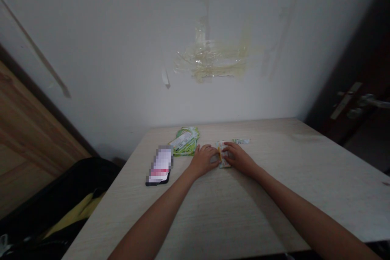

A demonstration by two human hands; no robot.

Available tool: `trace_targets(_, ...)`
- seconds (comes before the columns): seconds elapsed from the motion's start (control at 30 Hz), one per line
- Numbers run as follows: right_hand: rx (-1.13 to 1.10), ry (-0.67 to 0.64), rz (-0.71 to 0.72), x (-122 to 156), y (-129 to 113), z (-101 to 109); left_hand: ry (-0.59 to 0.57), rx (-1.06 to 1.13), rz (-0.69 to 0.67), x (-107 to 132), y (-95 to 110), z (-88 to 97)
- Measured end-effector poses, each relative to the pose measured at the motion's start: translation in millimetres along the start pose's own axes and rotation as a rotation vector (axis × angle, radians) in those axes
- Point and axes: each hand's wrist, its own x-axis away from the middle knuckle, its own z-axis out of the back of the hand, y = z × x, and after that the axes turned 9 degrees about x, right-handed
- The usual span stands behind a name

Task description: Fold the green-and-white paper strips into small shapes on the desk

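A small, flat, printed paper-like piece [224, 162] with an orange-yellow strip along its left side lies on the table between my hands. My left hand [204, 161] is at its left edge, thumb and forefinger curved with their tips against it. From the other side, my right hand [240, 158] has its fingertips bent over the piece's upper part and right edge. Exactly how firmly each hand pinches it is hard to see. Behind my right hand lies a narrow green-and-white packet [241, 141]. Several green printed packets [185, 142] lie overlapped behind my left hand.
A phone [161, 164] with a lit, blurred screen lies left of my left forearm on the pale wooden table [195, 227]. The wall [122, 48] with peeling tape rises behind the table. A dark bag-like thing [88, 183] is at lower left, a door handle [370, 99] at right.
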Motion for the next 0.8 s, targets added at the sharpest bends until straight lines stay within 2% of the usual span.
trace_targets(0.2, -0.116, 0.072, -0.126, -0.4, 15.7, -1.4, -0.011, -0.019, -0.008, -1.2, -1.9, -0.3)
trace_targets(0.3, -0.121, 0.066, -0.152, -0.7, 20.6, -0.9, -0.018, -0.025, -0.008, -1.0, -2.8, -0.3)
trace_targets(0.8, -0.054, 0.067, -0.213, -1.3, 17.3, -1.8, 0.026, -0.045, -0.016, 3.6, -4.6, -5.8)
